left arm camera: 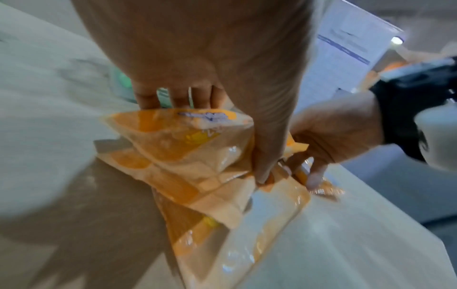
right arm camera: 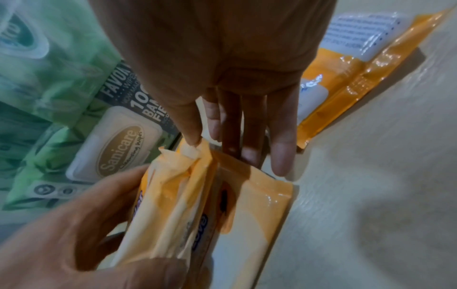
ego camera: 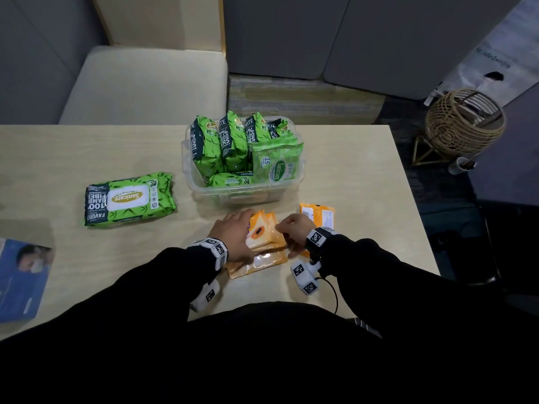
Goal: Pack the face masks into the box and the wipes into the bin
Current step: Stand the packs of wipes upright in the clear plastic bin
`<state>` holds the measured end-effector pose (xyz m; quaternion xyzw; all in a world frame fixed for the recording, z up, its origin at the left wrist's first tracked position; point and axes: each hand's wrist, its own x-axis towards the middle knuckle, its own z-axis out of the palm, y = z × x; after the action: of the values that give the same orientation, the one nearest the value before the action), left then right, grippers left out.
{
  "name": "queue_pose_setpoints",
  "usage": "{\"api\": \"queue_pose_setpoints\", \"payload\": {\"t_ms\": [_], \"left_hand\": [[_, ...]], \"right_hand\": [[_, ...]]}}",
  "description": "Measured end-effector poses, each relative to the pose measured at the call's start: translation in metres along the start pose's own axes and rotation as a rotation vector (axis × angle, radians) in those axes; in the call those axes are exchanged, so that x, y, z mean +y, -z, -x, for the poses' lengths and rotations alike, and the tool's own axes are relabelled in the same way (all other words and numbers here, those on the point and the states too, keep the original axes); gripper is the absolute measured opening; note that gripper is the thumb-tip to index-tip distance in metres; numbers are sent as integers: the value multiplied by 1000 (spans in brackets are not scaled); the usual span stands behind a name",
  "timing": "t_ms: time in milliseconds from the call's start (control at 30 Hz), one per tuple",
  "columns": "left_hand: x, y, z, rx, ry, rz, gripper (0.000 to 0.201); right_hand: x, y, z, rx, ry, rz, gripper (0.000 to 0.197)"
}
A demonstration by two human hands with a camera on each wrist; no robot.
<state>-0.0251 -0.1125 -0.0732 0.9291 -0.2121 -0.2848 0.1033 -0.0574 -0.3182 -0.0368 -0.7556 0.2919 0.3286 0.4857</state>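
Observation:
A small stack of orange wipes packs (ego camera: pixel 264 236) lies near the table's front edge. My left hand (ego camera: pixel 236 234) grips the stack from its left side, thumb and fingers curled round it (left arm camera: pixel 188 140). My right hand (ego camera: pixel 291 231) pinches the right end of the packs, thumb on the top edge (right arm camera: pixel 190 135). One orange pack (ego camera: pixel 259 265) lies flat under them. Another orange pack (ego camera: pixel 319 214) lies just right of my right hand. A clear plastic bin (ego camera: pixel 242 195) behind holds several green wipes packs. A large green wipes pack (ego camera: pixel 129 199) lies to its left. The blue face mask box (ego camera: pixel 20 278) is at the far left.
The table's right edge (ego camera: pixel 414 199) is close to the orange packs. A wicker basket (ego camera: pixel 463 126) stands on the floor beyond it. A beige seat (ego camera: pixel 145 86) is behind the table.

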Motion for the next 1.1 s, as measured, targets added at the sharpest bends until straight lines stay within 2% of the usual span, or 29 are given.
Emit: {"api": "queue_pose_setpoints", "payload": {"t_ms": [167, 267, 367, 467, 667, 967, 1100], "left_hand": [[-16, 9, -1, -50, 51, 237, 134], [-22, 13, -1, -14, 53, 293, 126], [-24, 15, 2, 31, 66, 211, 120], [-16, 6, 7, -11, 45, 60, 124], [7, -18, 13, -24, 38, -187, 133], [4, 3, 3, -64, -109, -215, 125], [0, 4, 1, -81, -163, -230, 114]], "right_hand": [[-5, -4, 0, -27, -30, -107, 32], [-5, -4, -1, -31, 9, -82, 21], [-2, -6, -3, -10, 16, 4, 16], [0, -11, -7, 21, -5, 62, 11], [0, -15, -14, 12, -30, 222, 15], [2, -13, -14, 74, -54, 160, 25], [2, -11, -10, 54, -75, 89, 26]]}}
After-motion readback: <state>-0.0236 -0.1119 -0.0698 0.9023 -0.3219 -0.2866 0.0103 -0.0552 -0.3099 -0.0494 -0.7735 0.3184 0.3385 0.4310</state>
